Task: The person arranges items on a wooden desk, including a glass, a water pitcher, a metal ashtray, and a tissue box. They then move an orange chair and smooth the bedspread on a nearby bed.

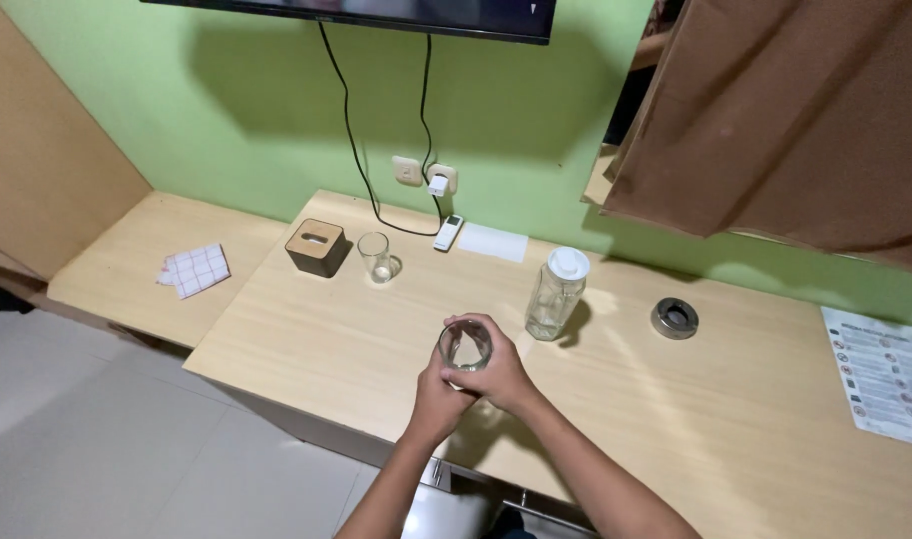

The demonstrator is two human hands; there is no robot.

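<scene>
A pale wooden desk [306,339] runs along a green wall. From the left lie a checked cloth [195,269], a brown box [316,247], an empty glass [376,257] and a white remote [448,232]. At the middle, the left hand [438,401] and right hand [498,374] wrap closed fingers around a drinking glass [465,346] above the desk's front. Rightward stand a clear jug [556,294], a round metal ashtray [675,317] and a white printed sheet [883,374].

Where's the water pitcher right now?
In the head view, the clear water pitcher with the white lid stands upright on the wooden desk, just right of the glass held in both hands, left of the round metal ashtray.
</scene>
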